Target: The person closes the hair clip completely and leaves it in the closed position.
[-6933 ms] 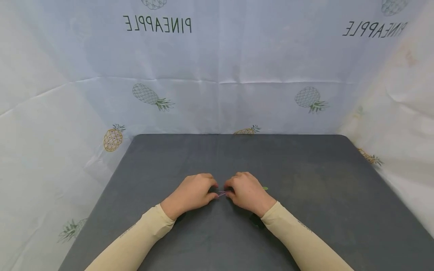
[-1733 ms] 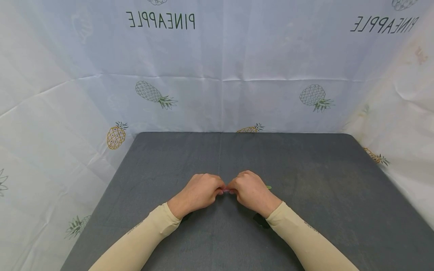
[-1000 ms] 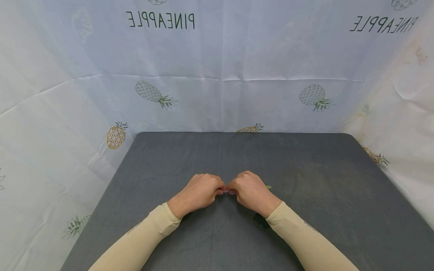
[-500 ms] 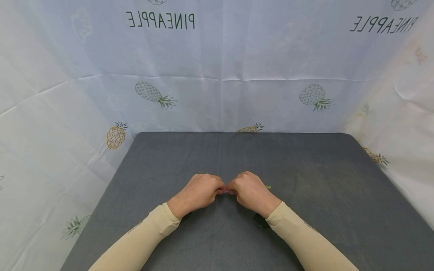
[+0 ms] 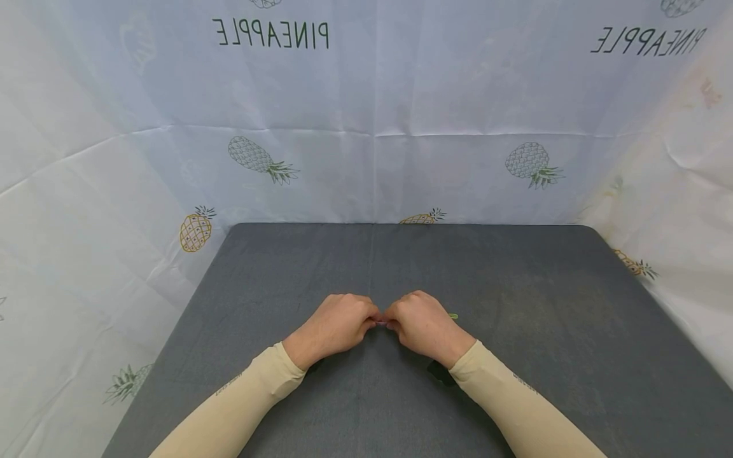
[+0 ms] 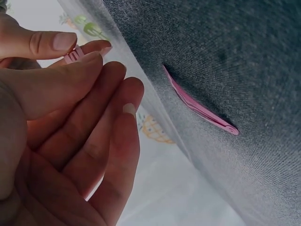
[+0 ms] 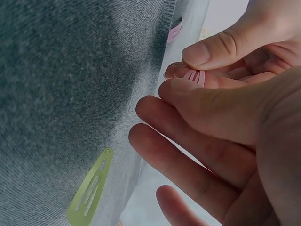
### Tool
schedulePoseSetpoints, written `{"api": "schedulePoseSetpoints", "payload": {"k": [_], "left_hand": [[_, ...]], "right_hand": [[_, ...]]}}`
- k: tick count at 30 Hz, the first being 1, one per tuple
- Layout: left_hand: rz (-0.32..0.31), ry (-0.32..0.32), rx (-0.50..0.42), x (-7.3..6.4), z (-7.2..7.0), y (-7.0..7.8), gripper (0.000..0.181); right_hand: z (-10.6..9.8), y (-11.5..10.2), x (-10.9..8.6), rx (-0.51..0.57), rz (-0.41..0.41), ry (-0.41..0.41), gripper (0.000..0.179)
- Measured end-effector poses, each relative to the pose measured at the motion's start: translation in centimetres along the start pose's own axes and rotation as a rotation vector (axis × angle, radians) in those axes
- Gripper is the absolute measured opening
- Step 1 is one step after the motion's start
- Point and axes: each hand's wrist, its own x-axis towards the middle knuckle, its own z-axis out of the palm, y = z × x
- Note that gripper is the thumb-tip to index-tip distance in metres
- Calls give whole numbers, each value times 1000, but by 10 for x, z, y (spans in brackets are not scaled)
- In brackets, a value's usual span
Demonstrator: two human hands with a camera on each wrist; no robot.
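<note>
Above the table, my left hand and my right hand meet at the fingertips. Between them is a small pink snap hair clip, pinched by thumb and finger of each hand. Only a slotted stretch of this clip shows; fingers cover its ends. The right hand's other fingers are spread apart in the right wrist view. A second pink hair clip lies on the cloth beside the left hand. Near the right hand lies a light green snap hair clip.
A dark grey cloth-covered table spreads under both arms. White curtain printed with pineapples surrounds its back and sides. A black wrist-worn device shows beneath the right wrist.
Since the earliest frame, the hands have drawn together, narrowing the gap where the clip showed. Over the last second they stay nearly still, with the right hand's knuckles slightly lower.
</note>
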Motion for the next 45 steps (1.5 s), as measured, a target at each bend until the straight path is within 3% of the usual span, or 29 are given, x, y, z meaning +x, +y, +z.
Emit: {"api": "schedulePoseSetpoints", "payload": {"k": [8, 27, 34, 45], "left_hand": [[-20, 12, -12, 1, 2, 0, 5], [-34, 15, -23, 1, 2, -1, 4], [-34, 47, -62, 2, 3, 0, 4], [-40, -14, -24, 8, 14, 3, 18]], "right_hand": [[-6, 1, 1, 34, 39, -3, 11], [-5, 3, 2, 33, 2, 33, 10], [-1, 5, 1, 54, 20, 35, 10], [-1, 12, -1, 68, 79, -21, 14]]}}
